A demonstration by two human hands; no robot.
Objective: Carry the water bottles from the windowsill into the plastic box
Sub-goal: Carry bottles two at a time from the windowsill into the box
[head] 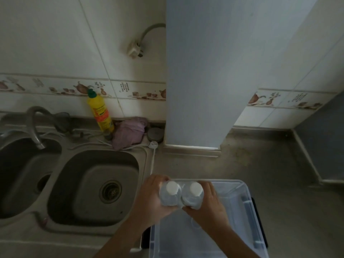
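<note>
Two clear water bottles with white caps stand upright side by side over the far end of the clear plastic box (247, 205). My left hand (150, 198) is wrapped around the left bottle (170, 194). My right hand (210, 205) grips the right bottle (193, 195). The two bottles touch each other. I cannot tell whether their bases rest on the box floor. The windowsill is out of view.
A double steel sink (93, 185) with a tap (35, 125) lies to the left. Behind it stand a yellow detergent bottle (100, 112) and a purple cloth (130, 135). A blue-grey pillar (214, 71) rises behind the box; grey countertop (279, 164) extends right.
</note>
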